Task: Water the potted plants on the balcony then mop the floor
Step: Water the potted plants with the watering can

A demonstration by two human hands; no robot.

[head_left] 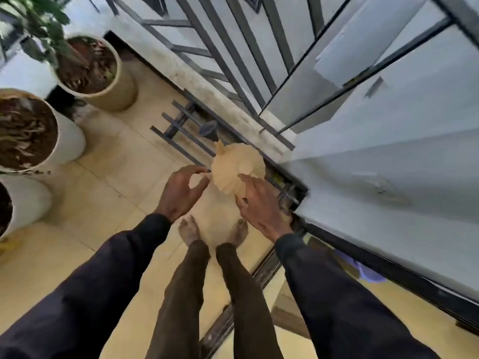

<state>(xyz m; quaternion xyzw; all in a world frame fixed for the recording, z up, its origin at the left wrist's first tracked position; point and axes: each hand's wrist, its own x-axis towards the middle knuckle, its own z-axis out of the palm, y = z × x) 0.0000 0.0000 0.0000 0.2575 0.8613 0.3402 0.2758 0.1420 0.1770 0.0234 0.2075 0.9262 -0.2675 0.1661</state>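
A cream, ribbed, rounded object (237, 165) hangs in front of me above my bare feet; I cannot tell what it is. My right hand (260, 206) holds its lower right side, fingers laid over it. My left hand (181, 190) is at its left edge, with curved thumb and fingertips meeting there as if pinching it. Three white plant pots stand on the left: one with a green plant (124, 86), a second (70, 141) nearer, and a third (28, 203) at the frame edge. No mop is in view.
The tiled balcony floor (108, 182) runs left of my feet. A dark metal rack (178, 133) lies by the parapet (197, 81) and railing, with a grey funnel-shaped piece (207, 128) on it. A sliding-door track (261, 273) and a pale wall (388, 177) close the right.
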